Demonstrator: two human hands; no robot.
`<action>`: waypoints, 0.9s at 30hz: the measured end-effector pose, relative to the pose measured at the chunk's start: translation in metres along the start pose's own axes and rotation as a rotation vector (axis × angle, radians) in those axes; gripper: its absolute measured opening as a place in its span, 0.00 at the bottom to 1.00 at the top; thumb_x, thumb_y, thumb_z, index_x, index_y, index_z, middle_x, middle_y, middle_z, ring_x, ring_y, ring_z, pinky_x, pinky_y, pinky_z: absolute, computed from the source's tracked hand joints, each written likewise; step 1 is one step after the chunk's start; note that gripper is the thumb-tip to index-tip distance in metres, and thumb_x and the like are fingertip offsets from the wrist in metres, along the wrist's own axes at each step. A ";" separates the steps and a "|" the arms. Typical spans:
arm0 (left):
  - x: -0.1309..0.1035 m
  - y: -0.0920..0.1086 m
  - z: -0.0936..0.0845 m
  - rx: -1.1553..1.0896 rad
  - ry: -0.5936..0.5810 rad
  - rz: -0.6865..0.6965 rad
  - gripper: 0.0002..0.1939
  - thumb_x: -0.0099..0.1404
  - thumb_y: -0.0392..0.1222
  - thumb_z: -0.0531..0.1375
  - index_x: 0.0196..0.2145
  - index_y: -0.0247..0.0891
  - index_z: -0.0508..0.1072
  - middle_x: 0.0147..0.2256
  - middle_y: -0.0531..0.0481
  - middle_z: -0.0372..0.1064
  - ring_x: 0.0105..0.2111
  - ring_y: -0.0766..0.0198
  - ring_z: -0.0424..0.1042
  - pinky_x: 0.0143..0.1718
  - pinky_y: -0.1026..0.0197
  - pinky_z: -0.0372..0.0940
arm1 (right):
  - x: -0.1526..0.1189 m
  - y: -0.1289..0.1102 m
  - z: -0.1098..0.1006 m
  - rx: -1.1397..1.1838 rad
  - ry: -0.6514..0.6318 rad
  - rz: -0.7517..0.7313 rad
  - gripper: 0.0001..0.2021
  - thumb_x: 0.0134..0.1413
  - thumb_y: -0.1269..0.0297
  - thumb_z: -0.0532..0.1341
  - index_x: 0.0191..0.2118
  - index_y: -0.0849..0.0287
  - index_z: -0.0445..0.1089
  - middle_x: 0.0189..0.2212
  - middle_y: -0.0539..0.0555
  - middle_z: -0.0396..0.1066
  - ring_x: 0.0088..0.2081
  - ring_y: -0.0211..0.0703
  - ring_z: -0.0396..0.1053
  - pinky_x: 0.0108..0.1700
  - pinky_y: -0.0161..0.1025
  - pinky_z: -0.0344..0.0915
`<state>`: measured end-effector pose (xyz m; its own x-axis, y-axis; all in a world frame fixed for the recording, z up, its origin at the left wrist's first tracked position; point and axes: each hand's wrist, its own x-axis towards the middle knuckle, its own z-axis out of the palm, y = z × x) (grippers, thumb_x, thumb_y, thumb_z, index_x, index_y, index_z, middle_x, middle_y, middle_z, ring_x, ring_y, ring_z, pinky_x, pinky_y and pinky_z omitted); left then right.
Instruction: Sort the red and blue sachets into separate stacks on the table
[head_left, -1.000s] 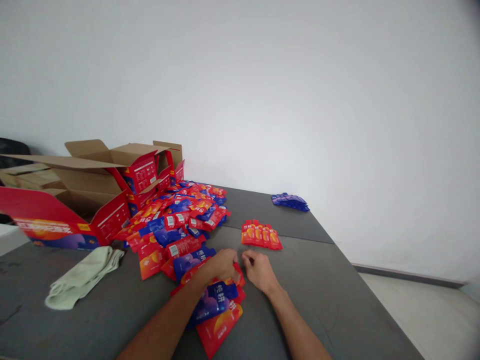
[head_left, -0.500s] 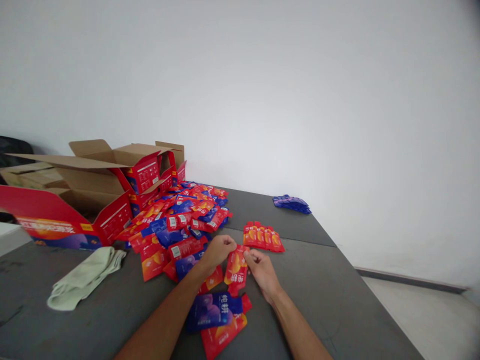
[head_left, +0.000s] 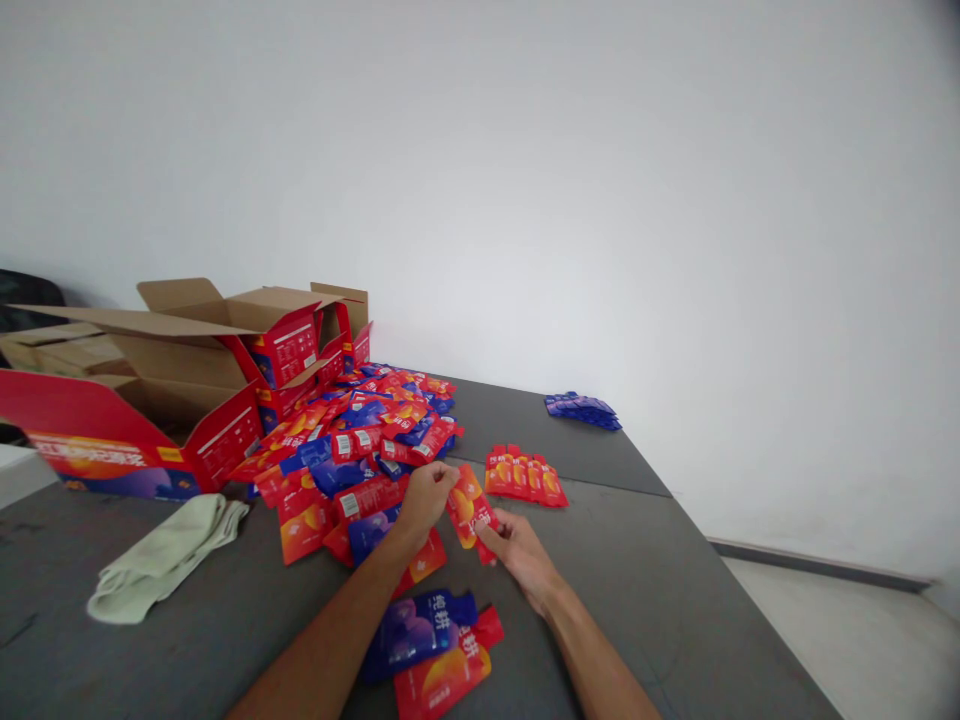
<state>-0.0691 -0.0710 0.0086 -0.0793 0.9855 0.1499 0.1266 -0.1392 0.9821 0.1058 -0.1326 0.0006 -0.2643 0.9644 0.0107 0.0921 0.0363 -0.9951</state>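
A red pouch with orange fruit on it (head_left: 470, 508) is held tilted between both hands above the dark table. My left hand (head_left: 429, 497) pinches its upper left corner. My right hand (head_left: 521, 560) grips its lower right end, thumb on top. Just beyond, several red pouches (head_left: 525, 475) lie overlapped in a row. Nearer to me, a blue pouch (head_left: 416, 635) lies partly over another red pouch (head_left: 442, 683). A mixed heap of red and blue pouches (head_left: 367, 440) spreads to the left of my hands.
Open red cardboard boxes (head_left: 150, 430) stand at the left, beside the heap. A folded pale green cloth (head_left: 169, 558) lies in front of them. A stack of blue pouches (head_left: 583, 409) sits near the table's far right edge, close to the white wall (head_left: 600, 200).
The held red pouch has turned, its neck swinging from pointing toward me to the lower right. My right hand has shifted from its upper side to that end. The two near pouches have moved slightly.
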 end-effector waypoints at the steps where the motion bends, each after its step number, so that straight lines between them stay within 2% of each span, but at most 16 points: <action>1: 0.001 -0.001 -0.002 -0.017 0.032 -0.020 0.14 0.56 0.49 0.57 0.27 0.34 0.73 0.25 0.51 0.70 0.26 0.65 0.66 0.28 0.65 0.59 | 0.001 0.001 0.000 -0.008 0.012 0.013 0.23 0.53 0.42 0.61 0.34 0.60 0.71 0.26 0.50 0.71 0.25 0.35 0.62 0.26 0.31 0.53; 3: 0.004 -0.004 -0.005 -0.041 0.057 -0.072 0.13 0.55 0.48 0.58 0.27 0.34 0.72 0.25 0.52 0.70 0.26 0.66 0.66 0.27 0.65 0.58 | 0.004 0.004 -0.003 -0.012 0.094 0.018 0.22 0.54 0.42 0.60 0.32 0.61 0.71 0.23 0.50 0.70 0.24 0.35 0.62 0.25 0.32 0.52; 6: 0.008 -0.008 -0.010 -0.066 -0.003 -0.163 0.10 0.52 0.45 0.58 0.28 0.35 0.72 0.22 0.54 0.67 0.22 0.68 0.64 0.23 0.67 0.56 | 0.007 0.006 -0.010 -0.019 0.281 -0.028 0.21 0.55 0.44 0.60 0.28 0.61 0.69 0.19 0.47 0.66 0.22 0.34 0.59 0.26 0.32 0.52; 8: 0.009 -0.008 -0.015 -0.078 -0.105 -0.183 0.08 0.51 0.42 0.57 0.26 0.35 0.71 0.19 0.56 0.64 0.18 0.70 0.60 0.20 0.67 0.52 | 0.007 0.006 -0.015 -0.048 0.341 -0.047 0.20 0.54 0.46 0.61 0.26 0.61 0.68 0.18 0.46 0.64 0.22 0.33 0.58 0.27 0.31 0.52; 12: 0.007 -0.004 -0.028 -0.049 -0.412 -0.198 0.08 0.49 0.38 0.56 0.27 0.34 0.73 0.16 0.57 0.62 0.14 0.72 0.56 0.16 0.68 0.48 | 0.004 0.006 -0.019 -0.056 0.309 0.009 0.19 0.52 0.47 0.62 0.27 0.61 0.69 0.18 0.46 0.63 0.21 0.34 0.56 0.25 0.31 0.50; 14: 0.006 -0.003 -0.032 -0.019 -0.526 -0.234 0.07 0.47 0.36 0.57 0.26 0.33 0.73 0.16 0.55 0.64 0.14 0.72 0.58 0.16 0.68 0.49 | 0.004 0.007 -0.019 -0.007 0.332 -0.003 0.19 0.53 0.46 0.62 0.32 0.60 0.71 0.21 0.47 0.66 0.22 0.35 0.58 0.25 0.32 0.52; 16: 0.006 -0.006 -0.032 -0.060 -0.563 -0.298 0.06 0.46 0.34 0.59 0.25 0.33 0.72 0.18 0.53 0.67 0.15 0.69 0.63 0.17 0.67 0.56 | 0.007 0.009 -0.020 0.037 0.392 -0.054 0.20 0.54 0.45 0.60 0.37 0.59 0.71 0.25 0.49 0.70 0.24 0.37 0.61 0.26 0.32 0.56; 19: 0.010 -0.014 -0.023 -0.236 -0.477 -0.423 0.09 0.45 0.32 0.62 0.29 0.33 0.71 0.23 0.50 0.72 0.21 0.63 0.72 0.26 0.62 0.68 | 0.013 0.015 -0.030 -0.028 0.504 -0.125 0.21 0.58 0.46 0.55 0.44 0.58 0.70 0.32 0.53 0.74 0.30 0.42 0.68 0.33 0.37 0.64; 21: 0.015 -0.020 -0.012 -0.324 -0.330 -0.480 0.11 0.46 0.30 0.64 0.29 0.33 0.68 0.24 0.49 0.73 0.24 0.61 0.75 0.33 0.57 0.72 | 0.019 0.023 -0.040 -0.217 0.601 -0.157 0.20 0.59 0.49 0.54 0.47 0.58 0.69 0.35 0.55 0.75 0.36 0.47 0.71 0.41 0.42 0.66; 22: 0.019 -0.023 -0.005 -0.350 -0.267 -0.485 0.12 0.46 0.29 0.65 0.29 0.34 0.67 0.24 0.49 0.73 0.25 0.60 0.75 0.35 0.55 0.73 | 0.022 0.027 -0.045 -0.359 0.653 -0.189 0.20 0.59 0.51 0.55 0.48 0.59 0.69 0.36 0.57 0.75 0.39 0.49 0.71 0.46 0.45 0.66; 24: 0.026 -0.026 0.010 -0.354 -0.227 -0.483 0.14 0.47 0.29 0.66 0.29 0.34 0.66 0.26 0.48 0.73 0.27 0.59 0.76 0.38 0.53 0.73 | 0.027 0.037 -0.054 -0.641 0.701 -0.314 0.20 0.57 0.55 0.56 0.50 0.62 0.70 0.44 0.61 0.74 0.49 0.54 0.67 0.55 0.50 0.61; 27: 0.036 -0.026 0.032 -0.262 -0.085 -0.468 0.14 0.50 0.30 0.67 0.30 0.35 0.64 0.25 0.48 0.72 0.27 0.59 0.76 0.36 0.53 0.74 | 0.032 0.049 -0.062 -0.940 0.637 -0.403 0.20 0.57 0.61 0.55 0.53 0.62 0.70 0.54 0.62 0.69 0.58 0.54 0.60 0.62 0.53 0.52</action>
<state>-0.0433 -0.0286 -0.0147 0.0137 0.9509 -0.3091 -0.1549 0.3074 0.9389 0.1618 -0.0839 -0.0413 0.0621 0.7863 0.6147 0.8456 0.2857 -0.4509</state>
